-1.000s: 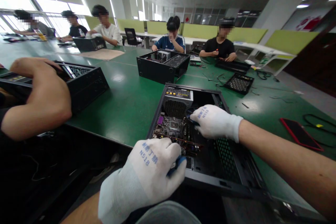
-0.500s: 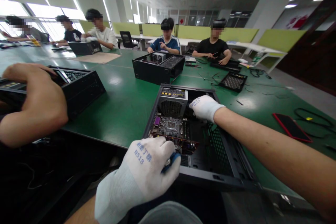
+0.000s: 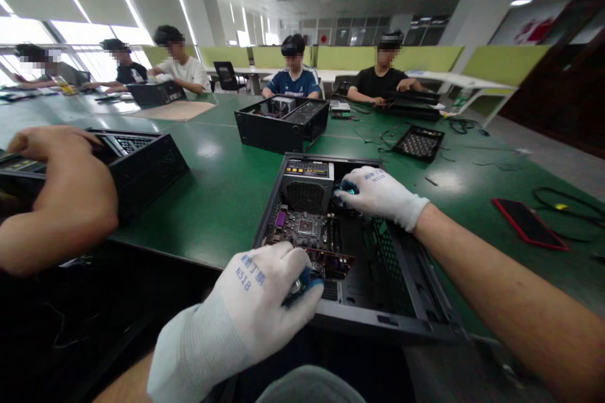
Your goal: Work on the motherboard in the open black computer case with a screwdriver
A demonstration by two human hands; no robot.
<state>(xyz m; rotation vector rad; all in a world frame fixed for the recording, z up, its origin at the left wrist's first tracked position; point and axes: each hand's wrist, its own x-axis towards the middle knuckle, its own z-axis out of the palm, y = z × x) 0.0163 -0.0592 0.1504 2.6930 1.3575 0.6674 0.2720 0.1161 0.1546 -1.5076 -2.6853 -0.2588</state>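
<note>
A gloved right hand [image 3: 375, 194] grasps a dark bundle [image 3: 336, 195] inside an open computer case [image 3: 378, 320], its fingers just beside the power unit [image 3: 307, 195]. The gloved left hand [image 3: 265, 293] curls over the case's near edge, a shiny bit [image 3: 296, 287] showing between thumb and fingers; whether it is held, one cannot tell. Between the two hands lies the circuit board [image 3: 309, 227], with a purple connector [image 3: 280, 219] near one side and a card [image 3: 340, 261] standing nearer the wearer. The case rests on its side on a green table [image 3: 222, 189]. To the right lies a red-edged panel [image 3: 527, 223] beside a black cable [image 3: 564, 201]; beyond the case sit a perforated tray [image 3: 418, 143] and a second case [image 3: 278, 129]. At left, a co-worker's bare arm [image 3: 87, 201] bends over a third case [image 3: 155, 160]. Five more people sit farther along the table.
</note>
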